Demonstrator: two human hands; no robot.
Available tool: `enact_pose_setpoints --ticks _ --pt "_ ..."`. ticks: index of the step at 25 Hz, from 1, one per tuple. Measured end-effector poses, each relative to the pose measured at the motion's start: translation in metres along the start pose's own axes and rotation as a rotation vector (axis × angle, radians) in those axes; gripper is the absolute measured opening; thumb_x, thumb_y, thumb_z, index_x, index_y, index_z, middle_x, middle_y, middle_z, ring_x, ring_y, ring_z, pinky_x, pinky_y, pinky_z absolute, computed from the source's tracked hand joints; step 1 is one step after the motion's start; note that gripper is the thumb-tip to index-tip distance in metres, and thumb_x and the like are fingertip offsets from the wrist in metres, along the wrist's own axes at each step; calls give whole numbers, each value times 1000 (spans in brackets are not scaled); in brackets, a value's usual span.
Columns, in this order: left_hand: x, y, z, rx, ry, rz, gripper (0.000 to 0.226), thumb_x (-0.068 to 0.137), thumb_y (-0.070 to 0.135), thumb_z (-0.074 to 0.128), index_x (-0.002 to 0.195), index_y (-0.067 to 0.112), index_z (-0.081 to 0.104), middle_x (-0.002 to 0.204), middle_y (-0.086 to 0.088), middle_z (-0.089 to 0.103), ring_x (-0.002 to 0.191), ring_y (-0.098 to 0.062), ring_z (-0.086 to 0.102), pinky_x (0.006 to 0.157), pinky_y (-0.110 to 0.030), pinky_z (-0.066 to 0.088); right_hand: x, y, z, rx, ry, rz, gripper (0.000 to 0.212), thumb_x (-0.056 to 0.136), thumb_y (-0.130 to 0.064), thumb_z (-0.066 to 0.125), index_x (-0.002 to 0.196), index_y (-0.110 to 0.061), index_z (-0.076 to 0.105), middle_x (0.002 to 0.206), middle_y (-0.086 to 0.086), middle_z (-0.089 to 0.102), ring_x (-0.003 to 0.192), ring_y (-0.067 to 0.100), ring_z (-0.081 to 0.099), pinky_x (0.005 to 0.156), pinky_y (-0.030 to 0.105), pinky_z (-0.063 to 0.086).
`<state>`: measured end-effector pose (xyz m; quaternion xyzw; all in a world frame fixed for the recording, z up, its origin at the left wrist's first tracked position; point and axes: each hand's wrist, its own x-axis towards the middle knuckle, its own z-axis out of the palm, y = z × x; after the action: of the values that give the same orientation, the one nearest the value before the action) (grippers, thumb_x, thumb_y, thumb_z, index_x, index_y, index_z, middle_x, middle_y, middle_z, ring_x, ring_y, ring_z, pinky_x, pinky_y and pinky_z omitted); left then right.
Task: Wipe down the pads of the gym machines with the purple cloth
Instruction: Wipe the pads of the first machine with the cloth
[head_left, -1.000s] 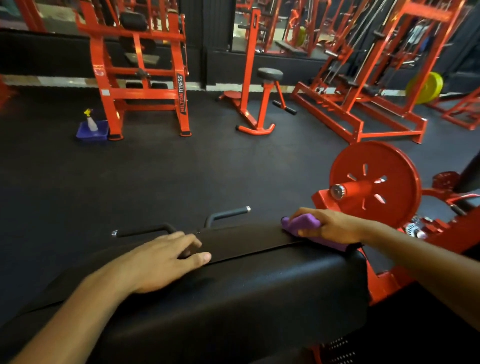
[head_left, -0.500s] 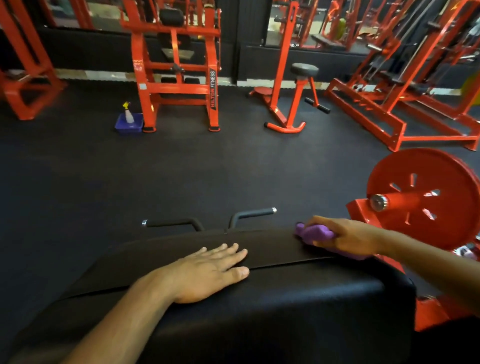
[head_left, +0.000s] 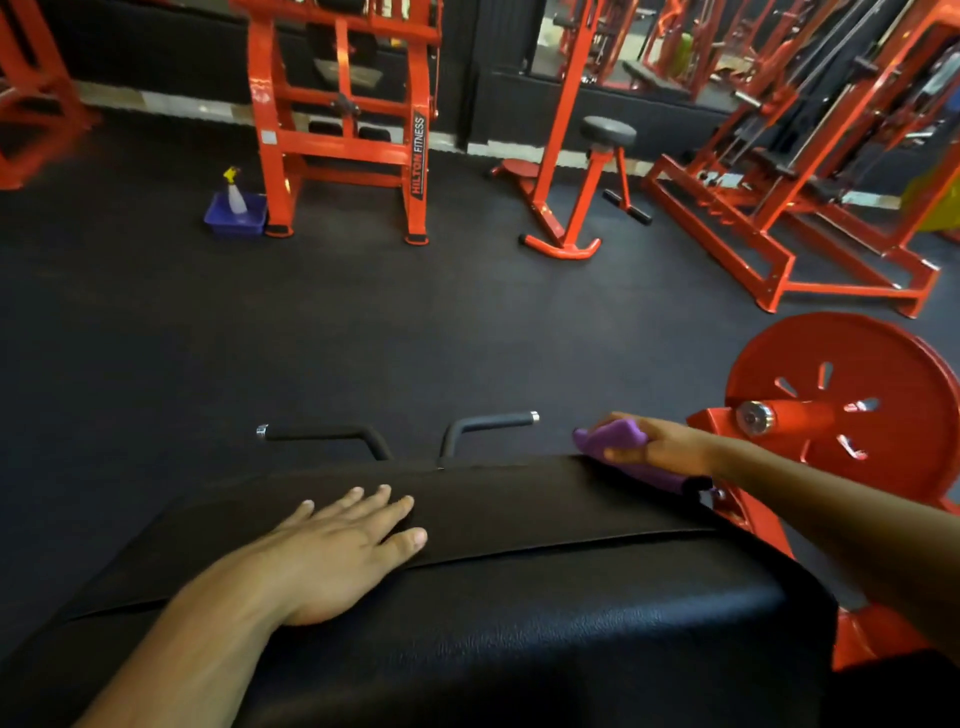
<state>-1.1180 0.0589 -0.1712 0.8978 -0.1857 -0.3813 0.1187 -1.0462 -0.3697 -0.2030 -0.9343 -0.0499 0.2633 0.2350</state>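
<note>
Two hands: both lie on the black pad in the head view.
Left hand: flat on the pad, fingers straight and slightly spread, holding nothing.
Right hand: fingers curled round the purple cloth, pressing it on the pad's far right corner.
Purple cloth: bunched under the right hand, a flap trailing along the pad's right edge.
Handles: two black bars just beyond the pad.
Weight plate: red, just right of the right hand.
Floor: a spray bottle stands in a blue tub beside an orange machine frame.
</note>
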Motion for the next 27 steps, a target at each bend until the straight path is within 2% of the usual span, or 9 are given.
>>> enact_pose_setpoints --ticks 4,8,11,14,16,18,19,23,27 --pt "6 0 1 24 -30 17 64 104 65 10 161 43 -8 168 17 -19 154 -5 -20 128 -47 -10 37 -22 21 -46 -40 12 39 85 -61 63 117 -39 61 119 -10 66 112 10 62 106 47 46" --pt "7 -1 1 65 -35 15 64 106 64 11 162 40 -9 169 14 -19 155 -8 -20 128 -49 -10 96 -104 72 -65 -76 -245 28 98 -35 65 125 -30 60 125 -8 64 114 9 60 106 36 45" --pt "5 0 0 43 -29 11 64 106 63 11 162 39 -8 169 14 -18 155 -8 -20 128 -48 -10 111 -148 94 -64 -109 -294 26 98 -41 62 124 -39 56 125 -15 61 114 8 60 103 35 45" --pt "4 1 0 31 -22 12 64 106 63 11 162 39 -8 169 14 -18 155 -8 -20 128 -48 -10 93 -110 74 -55 -80 -328 33 99 -51 54 130 -38 54 129 -13 59 120 7 58 106 33 46" --pt "2 1 1 25 -24 16 65 106 64 10 162 39 -8 169 15 -18 155 -8 -20 128 -47 -11 68 -66 49 -119 -83 -262 32 102 -45 52 133 -36 55 131 -12 57 119 -1 56 107 27 44" --pt "3 -2 1 19 -24 13 65 105 65 10 162 39 -7 169 15 -18 155 -8 -20 128 -47 -11 44 -33 25 -137 -87 -118 21 104 -42 53 124 -46 53 125 -16 59 109 -10 57 95 19 44" --pt "5 -2 0 20 -24 11 65 105 66 10 162 39 -7 169 15 -18 155 -8 -19 128 -47 -11 37 -24 19 -135 -74 -59 17 103 -44 53 119 -49 53 121 -19 60 107 -9 58 90 20 43" --pt "-7 2 -3 6 -4 50 67 105 67 13 163 39 -3 170 16 -12 156 -5 -14 129 -44 -8 53 -33 29 -161 -22 -24 22 100 -49 57 118 -38 56 117 -12 64 106 6 62 83 25 42" --pt "-66 -54 -3 -17 90 -26 75 93 77 10 161 47 3 167 28 -7 152 7 -11 128 -31 -5 70 -64 39 -101 -85 -208 22 101 -45 58 122 -41 56 121 -18 63 111 1 61 86 20 45"
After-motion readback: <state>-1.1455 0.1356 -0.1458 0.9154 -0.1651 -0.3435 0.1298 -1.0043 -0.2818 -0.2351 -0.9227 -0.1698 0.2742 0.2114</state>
